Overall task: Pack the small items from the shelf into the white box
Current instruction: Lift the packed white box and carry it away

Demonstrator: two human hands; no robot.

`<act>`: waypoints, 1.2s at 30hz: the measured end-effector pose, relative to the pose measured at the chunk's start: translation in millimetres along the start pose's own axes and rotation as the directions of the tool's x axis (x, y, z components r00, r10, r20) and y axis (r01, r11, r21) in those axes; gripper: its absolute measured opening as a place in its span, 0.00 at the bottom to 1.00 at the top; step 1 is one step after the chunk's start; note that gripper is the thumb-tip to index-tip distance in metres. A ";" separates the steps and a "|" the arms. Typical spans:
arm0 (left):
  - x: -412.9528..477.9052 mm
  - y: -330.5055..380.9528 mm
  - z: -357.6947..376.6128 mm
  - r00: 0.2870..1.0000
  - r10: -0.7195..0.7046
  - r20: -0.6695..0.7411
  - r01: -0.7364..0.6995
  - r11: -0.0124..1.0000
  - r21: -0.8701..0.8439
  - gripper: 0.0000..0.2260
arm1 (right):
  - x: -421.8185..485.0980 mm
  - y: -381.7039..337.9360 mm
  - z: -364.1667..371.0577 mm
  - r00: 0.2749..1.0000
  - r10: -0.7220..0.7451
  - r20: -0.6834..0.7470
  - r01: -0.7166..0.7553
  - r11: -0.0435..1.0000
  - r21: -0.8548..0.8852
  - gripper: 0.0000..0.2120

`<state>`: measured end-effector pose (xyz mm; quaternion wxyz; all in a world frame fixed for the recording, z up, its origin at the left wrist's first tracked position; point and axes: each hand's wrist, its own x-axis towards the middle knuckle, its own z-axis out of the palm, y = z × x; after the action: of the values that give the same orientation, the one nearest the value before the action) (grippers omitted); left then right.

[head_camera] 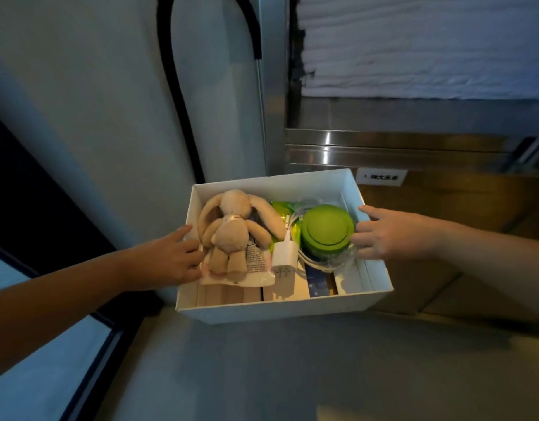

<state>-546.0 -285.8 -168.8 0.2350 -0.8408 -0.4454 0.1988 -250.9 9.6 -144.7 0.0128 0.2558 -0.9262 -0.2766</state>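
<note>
Packing looks nearly done; the contents are being settled. The left hand (168, 259) reaches over the left wall of the stiff white card box (280, 311) at mid-frame, but I cannot tell whether its grip clamps the wall. Inside lie a soft plush bunny (231, 232), a printed tube (257, 261), a glossy hard charger (282, 259) and a smooth round green disc (327, 233) in crinkly clear wrap. The right hand (389, 235) touches that wrap, its grip likewise unclear. The next move probably calls for gentle nudging.

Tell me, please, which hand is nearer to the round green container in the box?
Right. The right hand has its fingertips at the right edge of the green container; the left hand is across the white box, at its left wall, beside the plush rabbit.
</note>
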 end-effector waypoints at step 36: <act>456.8 99.8 -123.1 0.630 0.609 -0.482 -0.633 0.762 0.135 0.47 | -406.5 -258.7 -90.1 0.615 0.607 0.504 -0.679 0.732 -0.053 0.21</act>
<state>-174.2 22.9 -183.2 0.2388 -0.9689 -0.0567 0.0325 237.9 -25.7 -154.8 -0.1417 -0.1722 -0.9445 -0.2414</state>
